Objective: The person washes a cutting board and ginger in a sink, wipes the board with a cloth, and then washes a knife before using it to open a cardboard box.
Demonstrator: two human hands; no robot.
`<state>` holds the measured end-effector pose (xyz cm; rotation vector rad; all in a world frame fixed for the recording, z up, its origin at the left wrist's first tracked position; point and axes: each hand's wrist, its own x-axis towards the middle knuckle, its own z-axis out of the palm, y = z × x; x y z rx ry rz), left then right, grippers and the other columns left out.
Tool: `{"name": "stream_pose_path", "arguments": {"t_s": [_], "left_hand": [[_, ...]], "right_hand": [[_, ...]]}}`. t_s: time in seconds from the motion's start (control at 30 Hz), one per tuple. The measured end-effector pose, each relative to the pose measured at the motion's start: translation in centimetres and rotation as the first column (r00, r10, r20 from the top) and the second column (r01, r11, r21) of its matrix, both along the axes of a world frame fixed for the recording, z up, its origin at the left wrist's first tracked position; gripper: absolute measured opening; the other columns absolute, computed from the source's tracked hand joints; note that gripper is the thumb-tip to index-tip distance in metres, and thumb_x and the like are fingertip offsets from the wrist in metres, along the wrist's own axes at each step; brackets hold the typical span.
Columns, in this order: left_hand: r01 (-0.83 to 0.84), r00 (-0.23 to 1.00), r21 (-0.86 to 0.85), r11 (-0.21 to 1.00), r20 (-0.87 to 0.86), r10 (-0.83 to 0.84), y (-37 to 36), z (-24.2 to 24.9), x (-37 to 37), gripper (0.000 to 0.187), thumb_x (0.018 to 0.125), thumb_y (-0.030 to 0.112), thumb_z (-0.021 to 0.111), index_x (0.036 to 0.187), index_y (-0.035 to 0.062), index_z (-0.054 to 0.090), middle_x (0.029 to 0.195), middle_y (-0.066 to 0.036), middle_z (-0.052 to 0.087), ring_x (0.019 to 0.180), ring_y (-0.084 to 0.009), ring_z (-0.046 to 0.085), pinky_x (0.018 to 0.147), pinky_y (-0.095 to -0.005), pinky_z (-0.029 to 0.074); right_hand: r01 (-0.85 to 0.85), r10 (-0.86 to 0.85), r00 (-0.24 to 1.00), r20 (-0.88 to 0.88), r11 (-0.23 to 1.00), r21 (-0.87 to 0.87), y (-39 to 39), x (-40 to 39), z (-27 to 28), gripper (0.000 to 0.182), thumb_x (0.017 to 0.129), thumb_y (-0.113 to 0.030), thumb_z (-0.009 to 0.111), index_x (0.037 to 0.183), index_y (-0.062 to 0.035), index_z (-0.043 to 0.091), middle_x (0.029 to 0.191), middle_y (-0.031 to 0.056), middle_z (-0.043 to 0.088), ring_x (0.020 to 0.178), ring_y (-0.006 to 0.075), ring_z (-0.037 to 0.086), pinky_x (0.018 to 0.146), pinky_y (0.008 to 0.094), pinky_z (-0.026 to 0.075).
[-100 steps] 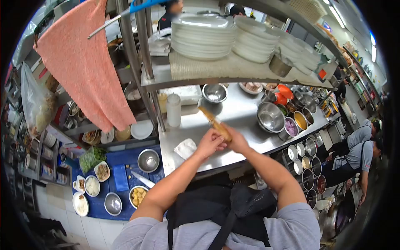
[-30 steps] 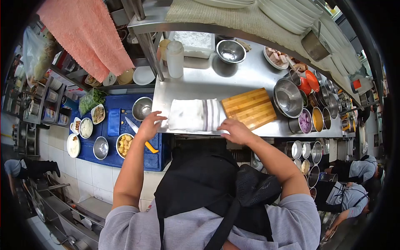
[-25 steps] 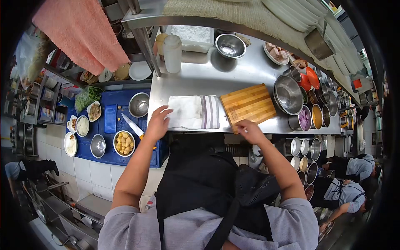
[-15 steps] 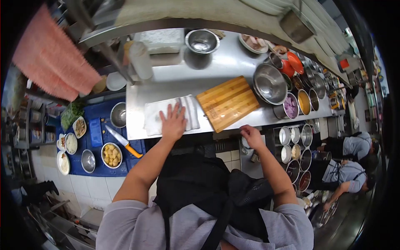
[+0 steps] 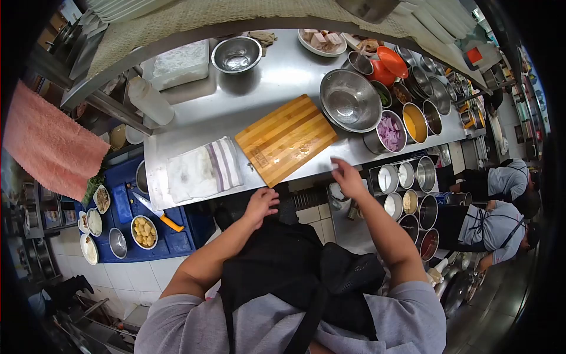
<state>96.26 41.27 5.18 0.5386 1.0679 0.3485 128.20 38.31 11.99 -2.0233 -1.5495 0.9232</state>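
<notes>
My left hand (image 5: pixel 261 206) is in the air just off the counter's front edge, below the near corner of the cutting board, its fingers loosely bent and holding nothing. To the right of the board, my right hand (image 5: pixel 346 178) hovers by the counter edge with fingers apart and nothing between them. The wooden cutting board (image 5: pixel 286 139) lies at an angle on the steel counter (image 5: pixel 194 118), its surface bare apart from some shiny wet spots. On its left lies a folded white cloth (image 5: pixel 203 169) with grey stripes.
Behind the board stand a metal bowl (image 5: pixel 237 55) and a squeeze bottle (image 5: pixel 150 101). At right are a perforated bowl (image 5: pixel 352 100), chopped onion (image 5: pixel 390 132) and several pots. A knife (image 5: pixel 159 212) and potato bowl (image 5: pixel 144 231) rest lower left. Two people (image 5: pixel 492 227) work at right.
My left hand has lifted off the folded cloth and come back toward my body, right of it. My right hand has risen slightly toward the board. The view has shifted rightward.
</notes>
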Motion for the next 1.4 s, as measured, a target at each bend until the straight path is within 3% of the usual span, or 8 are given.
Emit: {"name": "stream_pose_path", "arguments": {"t_s": [0.1,0.43,0.77,0.9,1.07,1.23,1.3,1.4], "left_hand": [[-0.041,0.999,0.004,0.999,-0.002,0.041,0.5,0.3,0.3,0.049,0.1,0.04,0.051,0.131,0.0019,0.045,0.131,-0.015,0.055,0.115,-0.0257,0.056,0.088,-0.0418,0.049],[-0.158,0.987,-0.03,0.987,0.033,0.159,-0.3,2.7,1.8,0.066,0.099,0.056,0.042,0.137,0.0031,0.041,0.131,-0.016,0.054,0.12,-0.0288,0.052,0.093,-0.0468,0.045],[-0.139,0.962,0.272,0.952,0.266,0.065,3.3,10.0,-2.5,0.049,0.091,0.008,0.054,0.137,0.0044,0.039,0.126,-0.019,0.059,0.11,-0.0325,0.064,0.085,-0.0384,0.057],[-0.174,0.952,0.14,0.975,0.277,0.13,3.1,10.2,-3.1,0.053,0.088,-0.001,0.052,0.137,0.0038,0.034,0.121,-0.019,0.06,0.097,-0.0295,0.068,0.083,-0.0376,0.058],[-0.161,0.952,0.242,0.957,0.294,0.086,1.8,11.6,-3.7,0.06,0.083,0.005,0.058,0.138,0.0026,0.034,0.122,-0.02,0.059,0.098,-0.0333,0.067,0.083,-0.0434,0.059],[-0.138,0.954,0.296,0.945,0.295,0.047,-0.2,14.3,-8.8,0.066,0.079,0.008,0.064,0.139,0.0023,0.036,0.123,-0.019,0.059,0.099,-0.0324,0.066,0.081,-0.0432,0.059],[-0.124,0.954,0.301,0.946,0.298,0.03,-0.2,14.5,-12.4,0.068,0.078,0.01,0.067,0.138,0.0014,0.038,0.124,-0.019,0.058,0.101,-0.0323,0.066,0.079,-0.0428,0.059],[-0.232,0.912,0.226,0.946,0.388,0.131,0.5,14.6,-17.6,0.07,0.074,0.006,0.066,0.139,0.0,0.04,0.125,-0.02,0.059,0.101,-0.0351,0.066,0.081,-0.0447,0.06]], "right_hand": [[-0.092,0.044,0.977,0.209,0.97,0.227,5.4,1.1,-1.8,0.061,0.087,-0.015,0.061,0.142,-0.0007,0.037,0.135,0.0289,0.049,0.125,0.0434,0.047,0.106,0.0463,0.039],[-0.019,0.001,0.91,0.416,0.999,0.038,9.5,0.3,-3.7,0.065,0.088,-0.026,0.061,0.144,-0.0037,0.036,0.138,0.0291,0.046,0.125,0.0436,0.048,0.103,0.0515,0.042],[0.002,0.0,0.996,0.088,1.0,-0.018,5.4,-2.2,-3.0,0.057,0.086,-0.023,0.064,0.136,-0.0011,0.048,0.134,0.031,0.049,0.123,0.0441,0.049,0.104,0.0481,0.041],[-0.308,0.214,0.936,0.28,0.881,0.359,3.2,-7.7,1.7,0.067,0.089,-0.026,0.063,0.144,0.0013,0.037,0.147,0.0289,0.036,0.135,0.0415,0.039,0.112,0.0468,0.033],[-0.626,0.568,0.779,0.265,0.727,0.283,-0.6,-12.8,5.6,0.078,0.089,-0.032,0.064,0.15,-0.0013,0.026,0.155,0.0207,0.03,0.144,0.0363,0.027,0.115,0.0516,0.025],[-0.239,0.192,0.902,0.387,0.968,0.077,-4.7,-7.4,2.3,0.068,0.094,-0.036,0.057,0.148,-0.0011,0.033,0.152,0.0183,0.036,0.144,0.0326,0.03,0.113,0.0503,0.028],[0.072,-0.049,0.984,0.17,0.988,-0.137,-7.7,-3.0,-1.6,0.06,0.098,-0.039,0.049,0.142,0.0009,0.042,0.142,0.0215,0.048,0.134,0.0376,0.044,0.108,0.0444,0.036],[0.137,-0.139,0.96,0.243,0.99,0.026,-11.5,-0.5,-3.9,0.056,0.102,-0.042,0.041,0.137,0.0017,0.049,0.128,0.0212,0.06,0.12,0.0378,0.057,0.102,0.0387,0.043]]}}
